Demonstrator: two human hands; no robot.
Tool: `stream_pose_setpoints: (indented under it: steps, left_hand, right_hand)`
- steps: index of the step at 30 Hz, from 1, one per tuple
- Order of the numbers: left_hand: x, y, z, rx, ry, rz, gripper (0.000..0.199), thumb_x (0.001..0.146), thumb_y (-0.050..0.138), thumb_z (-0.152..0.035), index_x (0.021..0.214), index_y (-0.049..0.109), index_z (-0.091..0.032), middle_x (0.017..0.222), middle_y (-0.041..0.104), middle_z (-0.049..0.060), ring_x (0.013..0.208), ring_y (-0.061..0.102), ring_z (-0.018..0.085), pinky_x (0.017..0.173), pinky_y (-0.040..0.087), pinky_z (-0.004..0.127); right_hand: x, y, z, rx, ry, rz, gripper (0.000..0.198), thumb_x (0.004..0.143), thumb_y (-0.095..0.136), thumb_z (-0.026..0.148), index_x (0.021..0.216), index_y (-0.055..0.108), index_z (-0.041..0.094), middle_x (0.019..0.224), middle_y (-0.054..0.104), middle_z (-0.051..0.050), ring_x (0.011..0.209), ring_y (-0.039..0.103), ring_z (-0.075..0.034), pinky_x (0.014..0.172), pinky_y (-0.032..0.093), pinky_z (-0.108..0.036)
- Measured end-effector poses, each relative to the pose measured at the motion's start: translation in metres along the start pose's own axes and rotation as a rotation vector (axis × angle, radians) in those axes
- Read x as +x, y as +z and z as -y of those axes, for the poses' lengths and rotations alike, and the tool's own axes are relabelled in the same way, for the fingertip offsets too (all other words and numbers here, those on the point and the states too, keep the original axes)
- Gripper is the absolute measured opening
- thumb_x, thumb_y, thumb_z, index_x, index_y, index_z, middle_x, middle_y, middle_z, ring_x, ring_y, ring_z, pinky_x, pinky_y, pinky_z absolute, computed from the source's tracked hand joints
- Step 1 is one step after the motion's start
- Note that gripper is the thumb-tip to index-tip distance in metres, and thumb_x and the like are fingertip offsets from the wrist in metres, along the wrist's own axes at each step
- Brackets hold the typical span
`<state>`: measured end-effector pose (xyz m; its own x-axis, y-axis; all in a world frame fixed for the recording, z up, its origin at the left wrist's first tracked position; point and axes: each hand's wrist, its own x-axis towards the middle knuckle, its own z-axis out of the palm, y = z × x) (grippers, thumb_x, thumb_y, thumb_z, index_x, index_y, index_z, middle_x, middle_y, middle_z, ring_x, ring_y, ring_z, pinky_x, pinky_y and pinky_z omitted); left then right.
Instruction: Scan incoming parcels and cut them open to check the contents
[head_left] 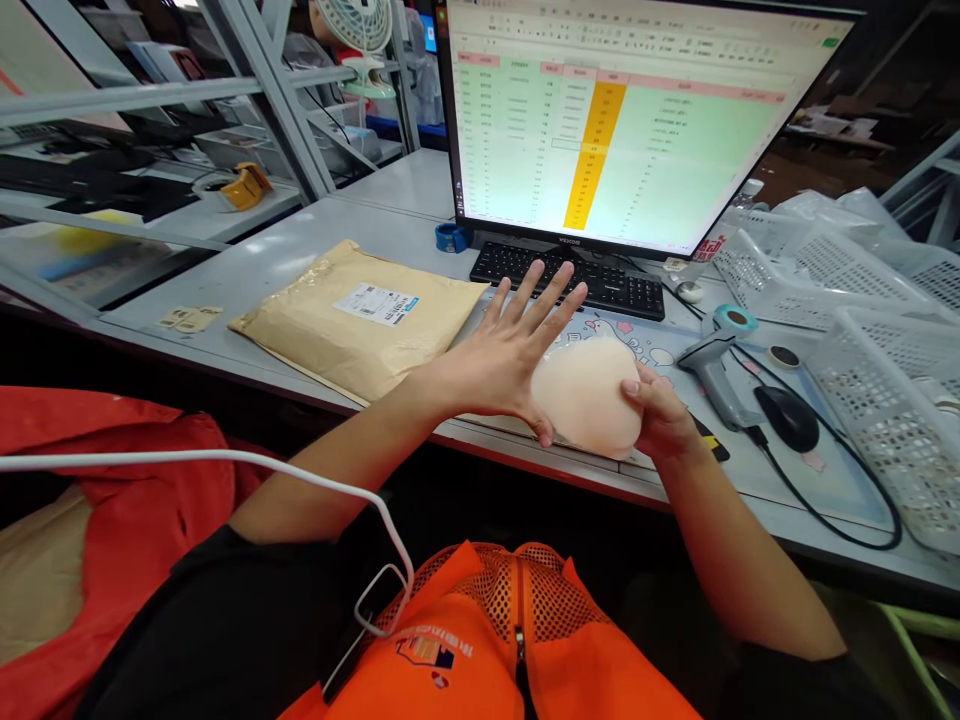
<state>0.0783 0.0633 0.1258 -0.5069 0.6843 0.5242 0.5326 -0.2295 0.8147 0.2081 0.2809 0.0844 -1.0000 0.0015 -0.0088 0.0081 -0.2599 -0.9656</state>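
Observation:
A pale beige, rounded pad (587,396) is held up over the desk's front edge. My right hand (660,408) grips its right side, thumb on the near face and fingers behind. Beside the pad's left edge, my left hand (517,345) is open, with fingers spread wide. Its thumb comes close to the pad; whether they touch, I cannot tell. Left of my hands lies a tan padded mailing envelope (322,325) with a white shipping label (376,304) on top.
A monitor (637,130) showing a spreadsheet stands behind a black keyboard (622,290). To the right are a barcode scanner (718,365), a black mouse (786,418) and white plastic baskets (877,410). A blue tape roll (452,238) sits left of the keyboard. A white cable (300,480) crosses my left arm.

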Motion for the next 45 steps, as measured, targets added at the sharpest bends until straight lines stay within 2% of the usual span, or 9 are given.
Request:
stream_pose_setpoints:
  steps: [3, 11, 17, 21, 26, 33, 39, 42, 45]
  left_hand:
    - [0.000, 0.000, -0.002, -0.064, -0.033, -0.045, 0.123, 0.053, 0.099, -0.067, 0.157, 0.051, -0.021, 0.168, 0.039, 0.023, 0.163, -0.003, 0.053, 0.128, -0.005, 0.069]
    - [-0.001, -0.001, 0.003, -0.027, -0.035, -0.024, 0.132, 0.053, 0.094, -0.077, 0.162, 0.045, -0.020, 0.169, 0.037, 0.024, 0.164, -0.002, 0.053, 0.128, -0.004, 0.068]
    - [-0.005, -0.002, 0.010, -0.056, -0.031, 0.005, 0.128, 0.052, 0.095, -0.075, 0.158, 0.050, -0.021, 0.169, 0.037, 0.023, 0.164, -0.002, 0.053, 0.128, -0.001, 0.070]
    - [-0.003, -0.001, 0.009, -0.001, -0.015, 0.054, 0.126, 0.051, 0.092, -0.080, 0.155, 0.054, -0.020, 0.170, 0.036, 0.022, 0.165, -0.005, 0.050, 0.128, -0.006, 0.068]
    - [0.000, 0.001, 0.005, 0.031, -0.008, 0.069, 0.120, 0.052, 0.097, -0.072, 0.153, 0.056, -0.020, 0.171, 0.036, 0.021, 0.165, -0.005, 0.049, 0.128, -0.013, 0.065]
    - [0.000, 0.002, 0.006, 0.096, 0.014, 0.043, 0.140, 0.053, 0.095, -0.076, 0.167, 0.037, -0.020, 0.172, 0.031, 0.024, 0.163, -0.004, 0.054, 0.127, -0.009, 0.070]
    - [-0.004, -0.002, 0.009, 0.574, 0.037, 0.405, 0.161, 0.056, 0.082, -0.092, 0.174, 0.000, -0.018, 0.179, -0.011, 0.024, 0.161, -0.022, 0.051, 0.123, -0.017, 0.071]
    - [-0.005, -0.003, 0.010, 0.628, 0.057, 0.438, 0.166, 0.055, 0.081, -0.093, 0.173, -0.008, -0.019, 0.178, -0.016, 0.023, 0.160, -0.022, 0.051, 0.124, -0.014, 0.073]
    - [-0.006, -0.003, 0.011, 0.602, 0.062, 0.441, 0.164, 0.055, 0.082, -0.092, 0.174, -0.007, -0.021, 0.178, -0.015, 0.022, 0.161, -0.021, 0.052, 0.124, -0.013, 0.073]
  right_hand:
    - [0.001, -0.001, 0.000, 0.022, 0.001, -0.009, 0.067, 0.070, 0.088, 0.059, 0.125, 0.070, 0.025, 0.122, 0.078, -0.012, 0.124, 0.069, -0.039, 0.102, 0.059, -0.055]
    - [0.003, -0.002, 0.000, -0.009, 0.003, -0.026, 0.065, 0.068, 0.089, 0.058, 0.122, 0.071, 0.025, 0.124, 0.077, -0.012, 0.126, 0.068, -0.040, 0.101, 0.060, -0.055]
    - [0.002, -0.004, 0.002, -0.024, 0.000, 0.005, 0.068, 0.070, 0.090, 0.057, 0.127, 0.071, 0.025, 0.126, 0.076, -0.012, 0.124, 0.069, -0.039, 0.100, 0.060, -0.055]
    - [0.001, 0.000, 0.003, -0.020, 0.006, 0.020, 0.071, 0.069, 0.090, 0.057, 0.129, 0.070, 0.024, 0.125, 0.076, -0.013, 0.123, 0.069, -0.040, 0.101, 0.059, -0.056]
    - [0.000, 0.002, 0.001, -0.020, 0.008, 0.010, 0.074, 0.069, 0.089, 0.060, 0.131, 0.069, 0.025, 0.126, 0.076, -0.012, 0.125, 0.068, -0.041, 0.102, 0.059, -0.057]
    - [0.001, 0.001, -0.002, 0.006, 0.010, 0.011, 0.067, 0.069, 0.089, 0.059, 0.123, 0.070, 0.024, 0.123, 0.077, -0.013, 0.126, 0.068, -0.040, 0.103, 0.058, -0.056]
    - [0.002, -0.004, -0.004, 0.010, 0.013, 0.036, 0.065, 0.069, 0.090, 0.053, 0.122, 0.070, 0.023, 0.120, 0.078, -0.012, 0.124, 0.069, -0.039, 0.103, 0.058, -0.055]
    - [0.002, -0.005, -0.003, 0.005, 0.007, 0.040, 0.063, 0.069, 0.090, 0.051, 0.121, 0.070, 0.023, 0.120, 0.078, -0.012, 0.123, 0.070, -0.039, 0.103, 0.059, -0.055]
    - [0.001, -0.005, -0.001, -0.008, -0.004, 0.036, 0.060, 0.068, 0.091, 0.050, 0.118, 0.071, 0.024, 0.118, 0.079, -0.011, 0.122, 0.070, -0.038, 0.102, 0.059, -0.054]
